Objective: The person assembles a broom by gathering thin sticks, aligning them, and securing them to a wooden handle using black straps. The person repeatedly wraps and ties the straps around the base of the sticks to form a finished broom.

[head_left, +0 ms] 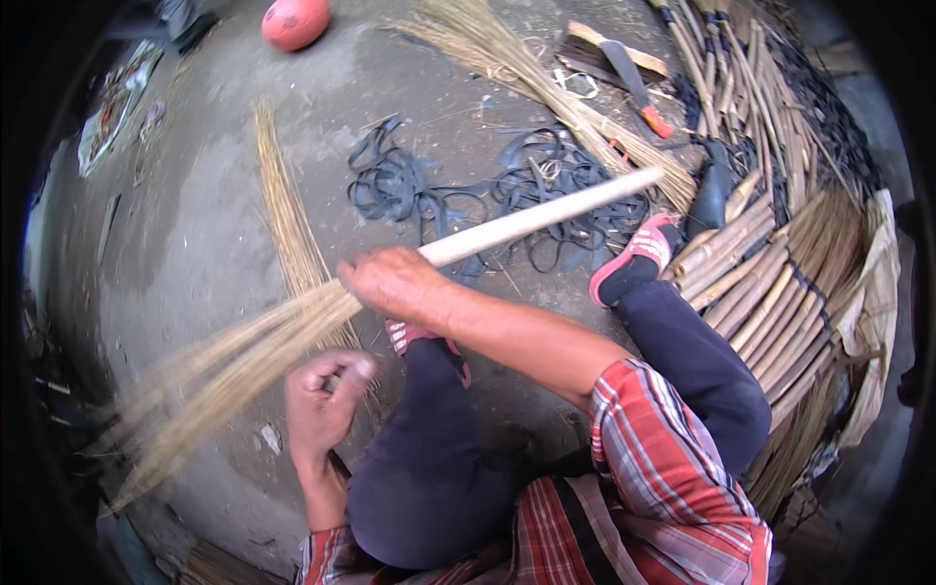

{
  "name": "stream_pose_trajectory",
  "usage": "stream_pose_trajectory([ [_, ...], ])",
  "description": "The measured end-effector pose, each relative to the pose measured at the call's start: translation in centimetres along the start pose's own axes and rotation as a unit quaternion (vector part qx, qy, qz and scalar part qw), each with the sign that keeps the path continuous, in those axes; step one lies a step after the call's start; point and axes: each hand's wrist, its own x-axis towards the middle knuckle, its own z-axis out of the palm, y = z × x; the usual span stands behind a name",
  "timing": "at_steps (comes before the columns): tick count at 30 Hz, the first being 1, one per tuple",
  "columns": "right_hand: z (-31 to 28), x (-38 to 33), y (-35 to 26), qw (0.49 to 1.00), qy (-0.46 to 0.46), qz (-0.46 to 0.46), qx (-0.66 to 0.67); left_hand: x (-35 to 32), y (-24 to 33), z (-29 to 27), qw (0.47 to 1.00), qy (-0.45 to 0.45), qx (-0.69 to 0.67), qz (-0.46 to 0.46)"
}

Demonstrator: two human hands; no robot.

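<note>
My right hand (392, 285) is closed around a straw broom where its pale, smooth handle (541, 216) meets the bristles. From there the handle slants up to the right, and the straw bristles (229, 375) fan out to the lower left, blurred at their ends. Below the bristles, my left hand (325, 400) is curled with thumb and fingers drawn together. Whatever it may hold is too small or blurred to make out. Behind the broom, a loose straw bundle (288, 210) lies on the floor.
Tangled black rubber strips (395, 175) lie ahead on the floor. Beyond them are a long straw bundle (507, 58) and a knife with a red handle (634, 93) by a wood piece. At right are stacked bamboo-handled brooms (770, 312); a reddish ball (295, 21) is far off.
</note>
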Motion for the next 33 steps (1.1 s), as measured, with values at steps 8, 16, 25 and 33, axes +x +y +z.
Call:
stream_pose_trajectory([
  [8, 4.1, -8.4, 5.0, 0.994, -0.081, -0.012, -0.069, 9.6, -6.8, 9.6, 0.947, -0.127, 0.273, -0.110],
  [16, 6.5, -14.9, 5.2, 0.881, 0.276, 0.383, -0.033, 13.3, -12.6, 15.6, 0.959, -0.250, 0.100, -0.090],
  [25, 9.6, -14.7, 2.7, 0.544, 0.216, 0.538, 0.607, 13.5, -13.1, 15.2, 0.954, -0.274, 0.062, -0.107],
  [33, 10.1, -14.6, 3.3, 0.466, 0.279, 0.521, 0.659, 14.4, -12.9, 14.7, 0.895, -0.375, -0.046, -0.236],
])
